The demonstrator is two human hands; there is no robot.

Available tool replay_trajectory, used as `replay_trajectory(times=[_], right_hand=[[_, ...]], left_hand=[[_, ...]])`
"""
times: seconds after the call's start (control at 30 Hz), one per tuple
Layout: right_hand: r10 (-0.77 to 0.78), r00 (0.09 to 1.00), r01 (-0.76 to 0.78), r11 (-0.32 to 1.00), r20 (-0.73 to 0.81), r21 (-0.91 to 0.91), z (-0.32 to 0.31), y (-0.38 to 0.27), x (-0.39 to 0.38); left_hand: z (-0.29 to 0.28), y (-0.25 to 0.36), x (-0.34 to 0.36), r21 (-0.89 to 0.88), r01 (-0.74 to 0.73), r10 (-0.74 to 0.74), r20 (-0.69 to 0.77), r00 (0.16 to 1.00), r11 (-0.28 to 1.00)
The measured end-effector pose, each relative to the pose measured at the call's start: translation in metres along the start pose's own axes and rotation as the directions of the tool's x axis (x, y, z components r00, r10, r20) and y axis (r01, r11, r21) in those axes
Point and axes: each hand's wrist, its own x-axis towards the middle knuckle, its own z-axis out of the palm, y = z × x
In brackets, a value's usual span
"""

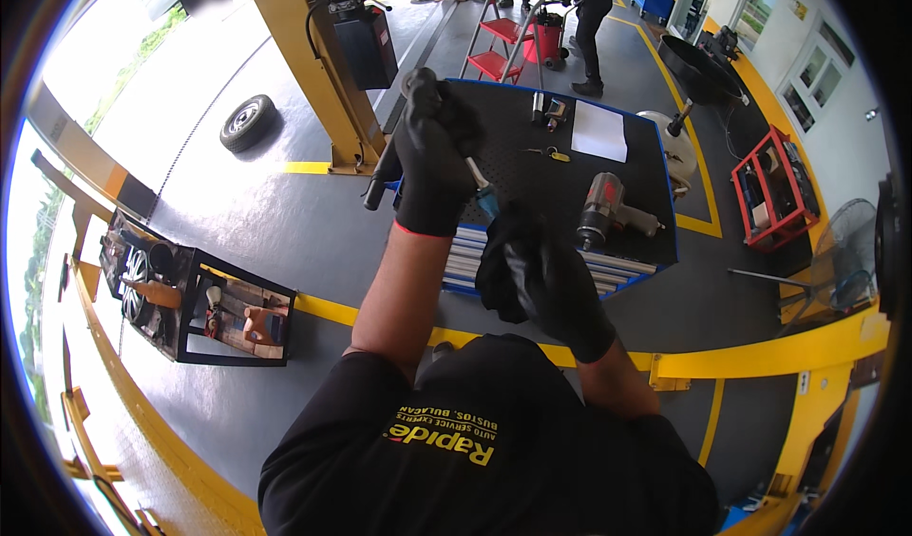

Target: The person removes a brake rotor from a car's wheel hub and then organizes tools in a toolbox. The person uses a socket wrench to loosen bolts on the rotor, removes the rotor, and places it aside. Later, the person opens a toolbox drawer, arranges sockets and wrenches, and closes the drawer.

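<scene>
My left hand (437, 151), in a black glove, is closed around a metal tool over the left part of a tool cart (518, 183). The tool's silver shaft with a blue end (486, 201) points down toward my right hand; its exact kind is partly hidden by the glove. My gloved right hand (556, 284) is at the cart's near edge, its fingers closed on a bunched black cloth (501, 261), just below the blue end. To the right, a grey and red impact wrench (608, 208) lies on the black cart top.
On the cart lie white paper (598, 131), keys with a yellow tag (559, 155) and small parts (551, 111). A black tool rack (237, 356) stands left, a yellow lift post (318, 71) behind. A red step ladder (499, 47) and people (591, 23) are beyond; a fan (845, 251) stands right.
</scene>
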Motion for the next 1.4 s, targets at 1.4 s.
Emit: replay_trajectory(times=[1.4], right_hand=[[0.167,0.923,0.192,0.581,-0.347,0.791,0.000,0.066,0.018]], left_hand=[[-0.070,-0.089,-0.079,0.513,-0.765,0.100,0.803,0.588,0.389]])
